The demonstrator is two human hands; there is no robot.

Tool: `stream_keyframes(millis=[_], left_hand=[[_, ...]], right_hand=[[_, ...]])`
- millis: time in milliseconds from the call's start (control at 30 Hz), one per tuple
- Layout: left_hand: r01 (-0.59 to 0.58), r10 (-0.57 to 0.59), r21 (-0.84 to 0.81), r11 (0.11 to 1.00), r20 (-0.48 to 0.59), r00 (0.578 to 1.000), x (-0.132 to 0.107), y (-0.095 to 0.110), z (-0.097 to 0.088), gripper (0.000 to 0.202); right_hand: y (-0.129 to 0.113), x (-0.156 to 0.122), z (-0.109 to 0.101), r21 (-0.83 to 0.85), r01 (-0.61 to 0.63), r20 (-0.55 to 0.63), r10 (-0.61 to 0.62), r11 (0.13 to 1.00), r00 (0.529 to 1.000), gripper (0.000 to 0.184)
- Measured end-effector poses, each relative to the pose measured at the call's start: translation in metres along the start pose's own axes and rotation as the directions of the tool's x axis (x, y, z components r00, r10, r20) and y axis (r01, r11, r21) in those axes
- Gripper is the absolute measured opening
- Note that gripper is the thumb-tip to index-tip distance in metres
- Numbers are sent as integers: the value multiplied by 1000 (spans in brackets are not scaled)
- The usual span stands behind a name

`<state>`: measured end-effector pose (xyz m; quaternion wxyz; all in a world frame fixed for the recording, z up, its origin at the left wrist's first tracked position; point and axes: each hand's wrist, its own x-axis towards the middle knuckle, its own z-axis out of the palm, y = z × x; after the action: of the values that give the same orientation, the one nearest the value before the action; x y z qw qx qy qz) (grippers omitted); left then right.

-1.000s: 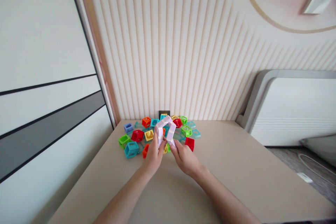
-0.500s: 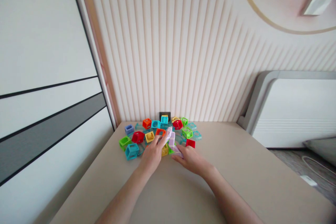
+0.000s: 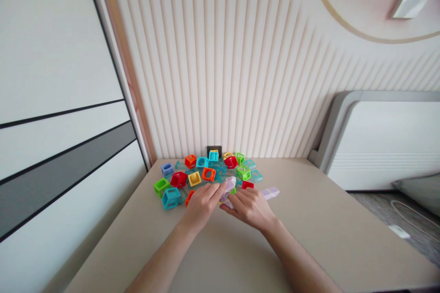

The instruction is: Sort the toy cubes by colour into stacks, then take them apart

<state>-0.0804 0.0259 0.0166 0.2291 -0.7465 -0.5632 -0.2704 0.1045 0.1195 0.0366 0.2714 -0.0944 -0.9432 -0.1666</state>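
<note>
Between my hands is a soft-looking lilac cloth with pale lines (image 3: 229, 185), bunched up at the near edge of a pile of toy blocks. My left hand (image 3: 205, 200) is closed on its left part, fingers pointing away from me. Gripping it from the other side, my right hand (image 3: 250, 205) is curled, and a flat end of the cloth sticks out to its right. Just beyond the hands lie a red block (image 3: 247, 185) and an orange block (image 3: 208, 174). Part of another orange block (image 3: 189, 197) shows beside my left hand.
Hollow cube blocks spread behind, among them a teal one (image 3: 171, 198), a yellow one (image 3: 194, 179) and a green one (image 3: 244, 172). Clear teal track-like pieces (image 3: 256, 175) lie among them. A small black object (image 3: 214, 150) stands against the ribbed wall (image 3: 220, 78). The beige table (image 3: 309, 219) supports everything.
My right hand has curled round the lilac cloth, and one end now extends to the right past it. The cloth between the hands has come lower and nearer to me.
</note>
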Motion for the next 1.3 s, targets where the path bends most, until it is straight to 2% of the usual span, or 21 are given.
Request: stream_keyframes(millis=[133,300,400,500,600,667,767,867,933,1000,1167,1300], left_hand=[[3,-1,38,999,-56,998,-2,-2,-1,55],[-58,58,50,997,1,998,2,3,-9,53],[-91,96,63,994,-84,992,3,5,-12,45],[-99,110,69,993,-195,975,1,0,-12,41],[-73,90,69,995,-287,954,-5,-10,-10,42],[-61,78,60,996,-340,937,-8,-16,-9,44],[-84,58,-61,995,-340,939,-9,-16,-9,46],[-103,22,-289,952,-270,963,-6,-6,-9,49],[-107,-1,-436,893,-241,971,-4,1,-9,51],[-81,-48,-562,823,-210,977,-2,5,-9,52],[123,-222,-729,673,-41,974,-1,3,-11,53],[254,-335,-733,632,37,941,-1,2,-10,48]], right_hand=[[0,-1,-4,-57,-10,-175,0,998,984,30],[2,-4,-3,-48,85,-309,-95,995,946,20],[2,-2,-2,-43,140,-400,-146,989,905,18],[3,-1,-5,-31,158,-451,-155,987,879,25],[9,-5,-8,-33,124,-500,-124,992,857,33],[18,-10,-8,-58,55,-546,-78,997,834,35],[35,-17,-7,-81,-57,-581,0,995,814,36],[47,-20,-3,3,-33,-544,30,999,839,42],[48,-20,2,126,16,-498,50,992,866,48],[43,-19,7,263,10,-448,113,965,887,54],[26,-14,14,530,-145,-243,313,836,918,51],[21,-9,14,587,-329,-66,448,740,891,46]])
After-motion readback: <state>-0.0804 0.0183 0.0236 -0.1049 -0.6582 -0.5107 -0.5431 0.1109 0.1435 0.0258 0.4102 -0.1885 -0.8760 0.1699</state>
